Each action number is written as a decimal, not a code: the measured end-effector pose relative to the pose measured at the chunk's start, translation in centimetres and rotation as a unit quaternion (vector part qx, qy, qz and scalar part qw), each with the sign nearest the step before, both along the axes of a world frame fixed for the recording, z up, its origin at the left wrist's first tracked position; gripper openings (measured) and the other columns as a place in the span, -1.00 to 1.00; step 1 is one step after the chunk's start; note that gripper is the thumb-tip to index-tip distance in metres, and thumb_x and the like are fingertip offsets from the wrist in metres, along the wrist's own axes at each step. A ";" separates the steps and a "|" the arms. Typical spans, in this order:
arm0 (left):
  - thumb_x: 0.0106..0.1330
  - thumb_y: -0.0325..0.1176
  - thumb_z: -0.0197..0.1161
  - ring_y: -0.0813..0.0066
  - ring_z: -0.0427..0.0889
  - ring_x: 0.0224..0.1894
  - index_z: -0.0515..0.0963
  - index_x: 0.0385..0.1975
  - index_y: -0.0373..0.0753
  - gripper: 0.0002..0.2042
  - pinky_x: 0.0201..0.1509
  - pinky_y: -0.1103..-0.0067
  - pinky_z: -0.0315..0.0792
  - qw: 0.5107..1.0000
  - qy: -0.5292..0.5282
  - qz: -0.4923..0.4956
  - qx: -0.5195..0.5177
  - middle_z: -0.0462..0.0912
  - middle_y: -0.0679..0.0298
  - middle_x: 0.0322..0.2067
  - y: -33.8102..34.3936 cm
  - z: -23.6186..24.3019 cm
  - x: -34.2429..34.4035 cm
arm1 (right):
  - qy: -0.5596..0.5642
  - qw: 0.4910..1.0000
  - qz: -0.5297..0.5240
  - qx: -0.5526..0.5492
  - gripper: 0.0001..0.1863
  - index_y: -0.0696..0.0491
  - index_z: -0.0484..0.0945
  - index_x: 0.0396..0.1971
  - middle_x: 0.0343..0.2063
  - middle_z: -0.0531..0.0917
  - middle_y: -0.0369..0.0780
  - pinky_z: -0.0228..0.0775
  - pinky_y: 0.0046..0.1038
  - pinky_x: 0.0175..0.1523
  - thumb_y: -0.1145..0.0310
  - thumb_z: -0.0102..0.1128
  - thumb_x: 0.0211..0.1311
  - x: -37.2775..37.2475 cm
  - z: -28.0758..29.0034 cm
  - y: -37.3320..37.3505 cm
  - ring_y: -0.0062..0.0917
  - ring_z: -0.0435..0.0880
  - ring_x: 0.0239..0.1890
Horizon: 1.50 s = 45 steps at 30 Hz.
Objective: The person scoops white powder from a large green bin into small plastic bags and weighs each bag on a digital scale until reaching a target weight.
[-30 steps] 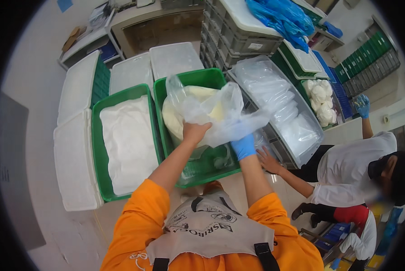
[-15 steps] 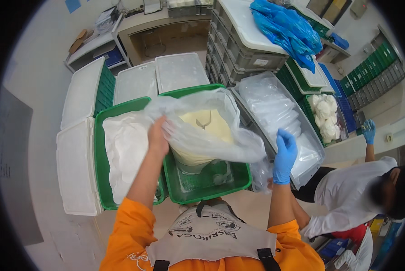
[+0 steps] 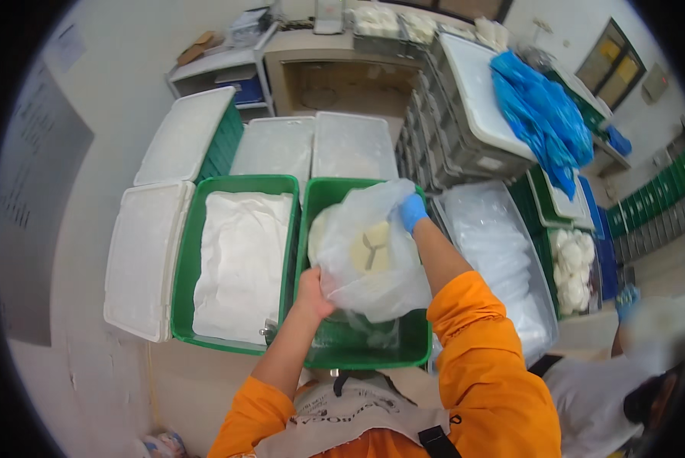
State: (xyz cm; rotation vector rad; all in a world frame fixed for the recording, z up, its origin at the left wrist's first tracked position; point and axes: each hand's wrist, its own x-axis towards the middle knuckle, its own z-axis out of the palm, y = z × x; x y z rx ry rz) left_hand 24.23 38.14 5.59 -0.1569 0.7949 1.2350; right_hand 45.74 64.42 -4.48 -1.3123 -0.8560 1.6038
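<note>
A translucent plastic bag (image 3: 392, 298) stands in the right-hand green bin (image 3: 335, 351), its mouth partly gathered inward. Pale yellow contents (image 3: 358, 256) show through the opening, with a grey Y-shaped mark on top; I cannot tell whether it is an object or a crack. My bare left hand (image 3: 313, 294) grips the bag's near left edge, fingers closed on the plastic. On the far right side, my blue-gloved right hand (image 3: 413, 212) holds the bag's rim, its fingertips partly hidden by the film.
Left of it, another green bin (image 3: 289, 221) holds white powder (image 3: 239, 263). White-lidded bins (image 3: 148, 263) stand left and behind. At right are a grey crate (image 3: 541, 336) of clear plastic bags, stacked grey crates (image 3: 465, 145) and blue plastic (image 3: 545, 114). A co-worker (image 3: 598, 404) is at lower right.
My right hand has moved left from the air beside the bin and taken hold of the bag's rim. The bag's mouth has been drawn inward. My view has shifted, and the co-worker appears lower.
</note>
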 end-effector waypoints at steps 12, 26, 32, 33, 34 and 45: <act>0.30 -0.17 0.17 0.27 0.68 -0.19 0.58 -0.06 -0.41 -0.59 -0.09 0.46 0.56 0.994 0.070 -0.082 0.002 0.68 0.10 -0.16 -12.0 -11.5 -6.0 | 0.135 0.983 0.066 -0.106 -0.58 0.19 0.62 -0.08 -0.41 0.67 -0.16 0.57 -0.33 -0.17 0.16 0.22 0.23 3.7 4.7 6.5 -0.34 0.66 -0.30; 0.01 -0.13 0.40 0.00 0.64 -0.14 0.56 -0.14 -0.35 -0.51 -0.01 0.25 0.52 0.587 0.730 -0.329 0.117 0.61 -0.01 -0.20 0.0 -5.2 4.5 | 0.429 0.890 -0.027 -0.155 -0.86 0.11 0.50 -0.31 -0.47 0.54 -0.17 0.44 -0.33 -0.24 0.36 0.12 0.20 -3.6 -2.0 -20.6 -0.38 0.56 -0.41; 0.04 -0.44 0.15 0.08 0.66 -0.22 0.59 -0.34 -0.40 -0.78 0.01 0.19 0.54 0.946 0.238 -0.208 0.078 0.65 0.04 -0.33 3.1 -10.1 0.3 | 0.631 0.771 0.021 0.082 -0.60 -0.12 0.28 -0.70 -0.76 0.28 -0.35 0.10 -0.37 -0.58 0.08 -0.17 0.35 3.0 -3.8 -21.6 -0.51 0.29 -0.70; 0.02 -0.49 0.11 0.09 0.65 -0.18 0.58 -0.31 -0.41 -0.76 0.04 0.18 0.54 0.970 0.156 -0.178 0.048 0.65 0.03 -0.29 4.0 -10.3 -0.9 | 0.606 0.782 0.010 0.146 -0.61 -0.12 0.35 -0.67 -0.73 0.34 -0.33 0.18 -0.36 -0.57 0.06 -0.17 0.36 6.3 -5.3 -21.7 -0.48 0.35 -0.68; 0.02 -0.50 0.07 0.07 0.63 -0.12 0.56 -0.27 -0.44 -0.72 0.09 0.15 0.52 0.992 0.086 -0.076 0.054 0.63 -0.01 -0.24 4.4 -9.8 -2.5 | 0.570 0.808 -0.047 0.140 -0.65 -0.09 0.43 -0.52 -0.61 0.43 -0.28 0.30 -0.36 -0.45 0.03 -0.18 0.36 8.7 -5.7 -22.6 -0.42 0.43 -0.56; 0.34 -0.04 0.07 0.25 0.57 0.08 0.43 0.18 -0.35 -0.45 0.22 0.37 0.39 0.985 0.058 0.140 0.084 0.58 0.09 0.07 3.2 -1.6 -5.6 | -0.372 0.846 -0.338 0.180 -0.67 0.18 0.55 0.00 -0.20 0.64 -0.15 0.48 -0.35 0.00 0.41 0.11 0.26 13.6 5.0 -22.1 -0.38 0.61 -0.19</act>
